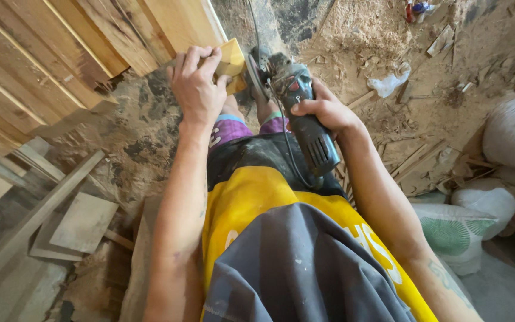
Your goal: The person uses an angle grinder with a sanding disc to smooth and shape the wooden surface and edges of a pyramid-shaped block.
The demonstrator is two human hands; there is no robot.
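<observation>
My left hand [195, 86] grips a small pale wooden piece [232, 59], fingers wrapped over its top edge. My right hand [324, 110] holds a dark grey angle grinder [298, 104] by its body, its cord running down toward my lap. The grinder's disc [253, 73] sits right against the right side of the wooden piece. Both hands are held out above my knees, over a dusty floor.
Stacked wooden planks [49, 53] lean at the upper left. Flat boards and offcuts [78, 223] lie on the floor at the lower left. White filled sacks [496, 197] stand at the right. Sawdust, wood scraps and a crumpled plastic bag [388, 82] cover the floor ahead.
</observation>
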